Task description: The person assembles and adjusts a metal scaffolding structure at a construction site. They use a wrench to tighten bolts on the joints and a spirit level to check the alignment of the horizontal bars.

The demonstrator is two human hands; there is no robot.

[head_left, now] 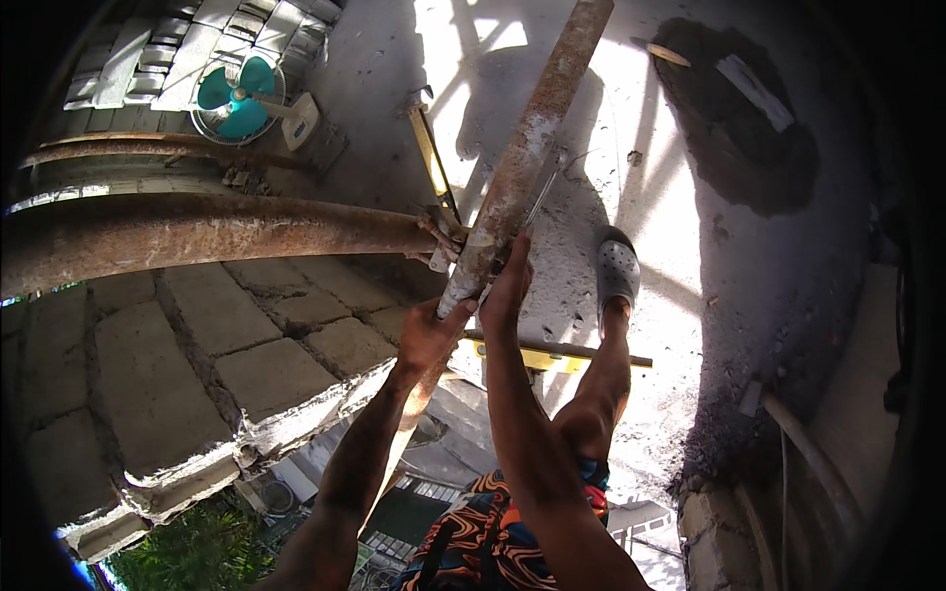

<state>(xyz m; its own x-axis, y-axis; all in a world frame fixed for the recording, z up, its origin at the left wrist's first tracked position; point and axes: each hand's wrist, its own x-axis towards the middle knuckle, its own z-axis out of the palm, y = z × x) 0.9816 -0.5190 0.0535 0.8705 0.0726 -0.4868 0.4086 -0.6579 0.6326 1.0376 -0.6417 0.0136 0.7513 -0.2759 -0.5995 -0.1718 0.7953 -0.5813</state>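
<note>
A long rusty pipe (537, 123) runs from the top of the view down to my hands, with pale crust on its lower part. My left hand (430, 335) is wrapped round the pipe's near end. Beside it, my right hand (507, 286) is closed on a thin metal rod (541, 202), which points away along the pipe's right side. Its far end is too fine to make out. A thicker rusty pipe (217, 232) comes in from the left and meets the first at a rusty clamp-like fitting (443, 231), partly hidden.
A block wall (168, 364) fills the lower left. A fan with teal blades (239, 96) lies near roof tiles. A yellow spirit level (552, 361) crosses below my hands. A yellow-black tool (434, 158) stands beyond. My foot in a grey clog (619, 266) is on the concrete.
</note>
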